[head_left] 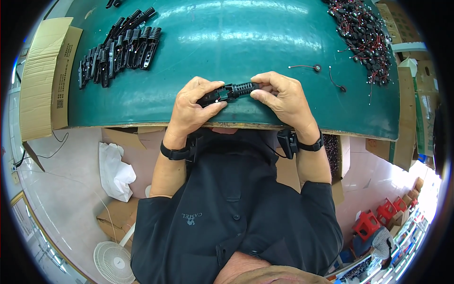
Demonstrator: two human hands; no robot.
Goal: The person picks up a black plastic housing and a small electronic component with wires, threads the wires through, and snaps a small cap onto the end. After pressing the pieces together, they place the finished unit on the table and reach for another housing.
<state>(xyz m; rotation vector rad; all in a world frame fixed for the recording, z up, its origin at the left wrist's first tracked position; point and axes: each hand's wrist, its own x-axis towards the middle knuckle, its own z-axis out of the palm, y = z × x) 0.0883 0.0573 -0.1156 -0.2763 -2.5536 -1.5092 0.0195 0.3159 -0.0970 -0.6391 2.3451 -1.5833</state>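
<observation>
Near the front edge of the table, both hands hold one long black plastic housing with a ribbed section toward its right part. My left hand is closed round its wider left part, thumb and fingers on opposite sides. The fingertips of my right hand pinch the right end, just past the ribs; whether they also hold a small part there is hidden. To the right lie two loose small round black parts with thin wires, one with a red wire and another with a dark wire.
Several similar black housings lie in rows at the left on the green table. A heap of wired round parts covers the far right. Cardboard boxes stand by the left and right table ends.
</observation>
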